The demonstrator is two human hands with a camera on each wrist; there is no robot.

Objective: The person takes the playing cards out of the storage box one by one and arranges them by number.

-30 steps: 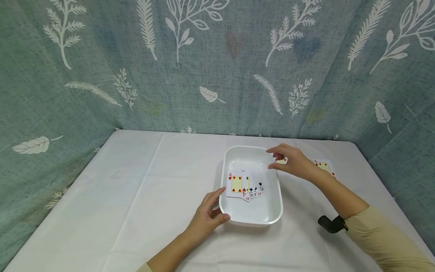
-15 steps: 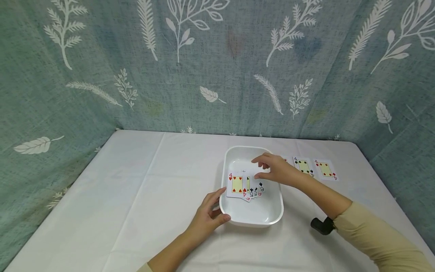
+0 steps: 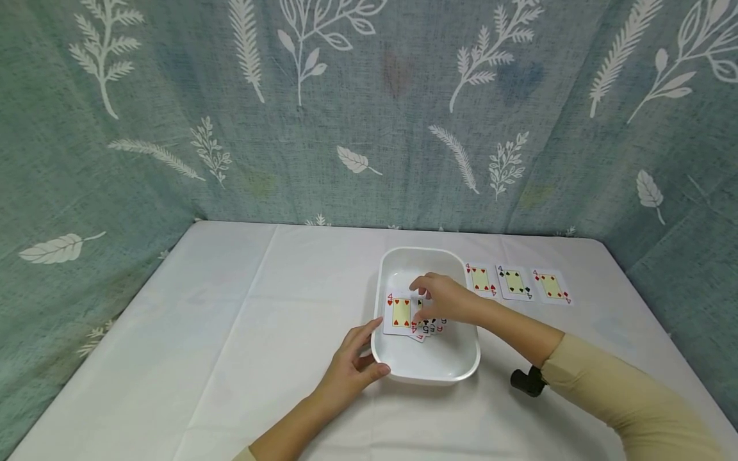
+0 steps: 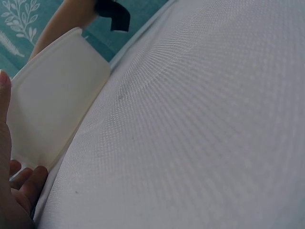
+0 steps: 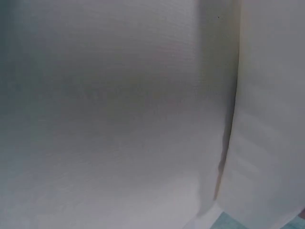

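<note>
A white rectangular plastic tub (image 3: 426, 368) stands on the table, with several playing cards fanned on its floor. Uppermost at the left is a four of hearts (image 3: 401, 312); fives and sixes peek out beside it. My left hand (image 3: 348, 365) holds the tub's near-left corner, index finger on the left rim and thumb at the front. In the left wrist view its fingers curl against the outer wall (image 4: 57, 90). My right hand (image 3: 444, 298) reaches over the right rim, thumb and fingers apart just above the cards, and covers part of them. The right wrist view shows only cloth and tub wall (image 5: 271, 109).
To the tub's right a row of face-up fours lies on the white tablecloth (image 3: 277, 358): hearts (image 3: 480, 280), spades (image 3: 515, 283) and diamonds (image 3: 552, 286). A black wrist camera (image 3: 527, 382) hangs under the right forearm. A green leaf-print curtain (image 3: 369, 128) rises behind.
My right hand has moved left from beside the row of fours, where it was near the hearts card, to over the cards in the tub. The row is now uncovered. My left hand stays put.
</note>
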